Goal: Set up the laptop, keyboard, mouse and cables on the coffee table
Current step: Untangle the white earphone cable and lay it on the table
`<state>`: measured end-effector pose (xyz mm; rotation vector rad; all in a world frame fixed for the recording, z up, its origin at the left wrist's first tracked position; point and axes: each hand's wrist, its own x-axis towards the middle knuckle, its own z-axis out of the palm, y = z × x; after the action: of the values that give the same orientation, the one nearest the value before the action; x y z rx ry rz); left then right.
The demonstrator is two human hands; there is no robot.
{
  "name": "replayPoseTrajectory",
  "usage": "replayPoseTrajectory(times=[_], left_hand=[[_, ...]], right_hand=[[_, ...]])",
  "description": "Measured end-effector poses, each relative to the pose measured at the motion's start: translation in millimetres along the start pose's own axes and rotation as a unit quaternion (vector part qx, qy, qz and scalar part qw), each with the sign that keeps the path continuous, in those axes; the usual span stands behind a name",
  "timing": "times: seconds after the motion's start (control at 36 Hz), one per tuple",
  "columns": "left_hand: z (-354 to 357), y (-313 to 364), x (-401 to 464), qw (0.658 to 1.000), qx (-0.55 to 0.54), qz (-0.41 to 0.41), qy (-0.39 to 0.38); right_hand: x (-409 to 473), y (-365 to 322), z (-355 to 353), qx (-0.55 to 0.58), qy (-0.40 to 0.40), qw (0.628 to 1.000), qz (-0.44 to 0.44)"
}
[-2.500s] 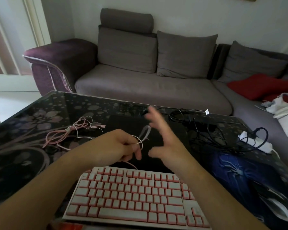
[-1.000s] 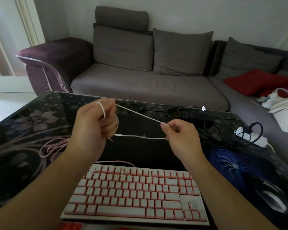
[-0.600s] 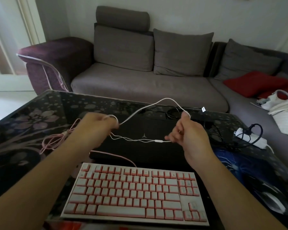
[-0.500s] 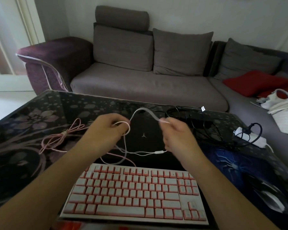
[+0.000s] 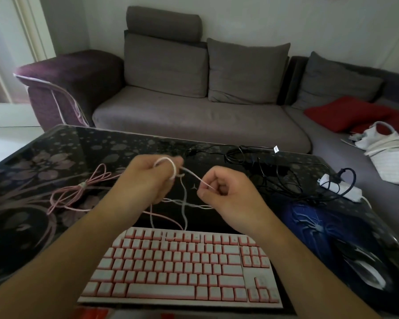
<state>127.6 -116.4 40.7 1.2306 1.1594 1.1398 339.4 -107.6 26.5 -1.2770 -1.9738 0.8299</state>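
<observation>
A thin white cable [image 5: 184,199] is looped over the fingers of my left hand [image 5: 145,180], which grips it above the closed black laptop [image 5: 230,180]. My right hand [image 5: 226,194] pinches a stretch of the same cable, pulled taut between the two hands. Loose strands hang down and lie twisted on the laptop lid. A white and pink keyboard [image 5: 184,263] sits in front of me. At the right, a dark mouse [image 5: 364,270] rests on a blue mouse pad [image 5: 320,229]. A bundled pink cable [image 5: 78,189] lies to the left on the coffee table [image 5: 55,148].
Black cables [image 5: 270,166] tangle behind the laptop and run to a white power strip [image 5: 341,187] at the table's right edge. A grey sofa [image 5: 194,116] with a red cushion [image 5: 350,113] and a white bag [image 5: 392,146] stands beyond the table.
Over the last second my hands have kept winding the white cable around my left fingers. The right hand dropped lower and now pulls a short stretch taut.
</observation>
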Motion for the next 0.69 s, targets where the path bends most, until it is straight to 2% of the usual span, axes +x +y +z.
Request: replayPoseTrajectory(times=[0.06,0.11,0.22,0.33,0.39,0.5,0.61,0.69], left_hand=[[-6,4,1,0.991,-0.129,0.038,0.001],[-15,8,3,0.980,-0.185,0.071,0.015],[-31,12,7,0.971,-0.208,0.083,0.079],[-35,4,9,0.976,-0.139,0.049,0.160],[-34,2,8,0.971,-0.150,0.048,0.177],[-33,5,7,0.961,-0.216,0.086,0.152],[-31,10,6,0.951,-0.261,0.128,0.107],[-31,13,5,0.948,-0.266,0.154,0.088]], right_hand=[[3,4,-1,-0.029,0.025,0.999,0.000],[5,10,-4,-0.035,0.041,0.998,0.021],[6,18,-9,-0.021,0.053,0.996,0.065],[5,19,-13,0.005,0.082,0.994,0.075],[4,15,-16,0.028,0.108,0.992,0.067],[3,10,-19,0.062,0.155,0.986,0.012],[-1,5,-18,0.155,0.156,0.975,-0.030],[2,5,-15,0.115,0.138,0.984,-0.014]])
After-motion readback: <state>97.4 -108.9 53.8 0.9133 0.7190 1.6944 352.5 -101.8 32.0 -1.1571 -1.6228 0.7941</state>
